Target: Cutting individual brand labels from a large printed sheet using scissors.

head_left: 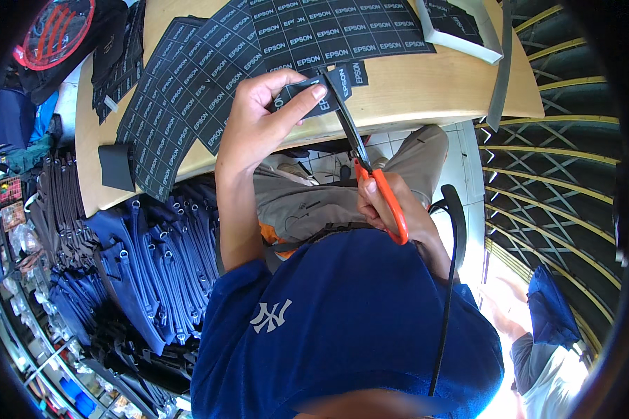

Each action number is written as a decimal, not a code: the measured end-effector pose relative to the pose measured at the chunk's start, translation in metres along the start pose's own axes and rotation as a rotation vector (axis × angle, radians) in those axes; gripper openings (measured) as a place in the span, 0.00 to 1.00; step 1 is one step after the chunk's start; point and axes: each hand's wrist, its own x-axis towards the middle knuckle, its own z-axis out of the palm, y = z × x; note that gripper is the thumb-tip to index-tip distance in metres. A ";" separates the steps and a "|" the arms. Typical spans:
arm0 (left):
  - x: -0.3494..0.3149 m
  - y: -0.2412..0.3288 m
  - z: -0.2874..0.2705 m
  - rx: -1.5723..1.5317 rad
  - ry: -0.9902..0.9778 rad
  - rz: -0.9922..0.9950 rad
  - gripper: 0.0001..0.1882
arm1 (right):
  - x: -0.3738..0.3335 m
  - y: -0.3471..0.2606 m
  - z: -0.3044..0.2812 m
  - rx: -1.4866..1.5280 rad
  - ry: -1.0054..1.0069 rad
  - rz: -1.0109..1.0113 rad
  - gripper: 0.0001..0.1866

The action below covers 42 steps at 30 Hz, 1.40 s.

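Note:
My left hand (262, 122) pinches a small black label piece (326, 106) with pale lettering between thumb and fingers, just over the table's near edge. Orange-handled scissors (395, 208) are in my right hand (414, 209), its fingers wrapped round the handles. Their long dark blades reach up and left to the label piece, one blade lying along its right end. Whether the blades are parted there is hard to make out. Just behind the blades, another small label piece (358, 72) lies at the edge of the printed black sheets (335, 28).
Overlapping printed sheets fan across the wooden table (398, 91). A white open box (461, 43) holds black pieces at the far right, beside a long grey strip (497, 77). Blue straps with metal rings (154, 265) hang at left. A person (548, 377) is at lower right, near a folding gate (552, 157).

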 end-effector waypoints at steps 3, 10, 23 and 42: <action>0.009 -0.007 -0.003 0.003 0.001 0.014 0.08 | 0.008 -0.007 -0.001 0.012 -0.008 -0.032 0.23; 0.029 -0.011 -0.011 0.052 -0.004 0.037 0.10 | 0.024 -0.015 -0.002 -0.046 0.083 0.015 0.28; 0.002 -0.031 -0.008 0.069 -0.020 0.015 0.09 | 0.016 -0.001 -0.007 0.142 0.108 -0.173 0.35; -0.035 -0.020 0.021 -0.175 -0.112 -0.162 0.10 | 0.012 -0.030 0.001 -0.076 0.489 -0.259 0.06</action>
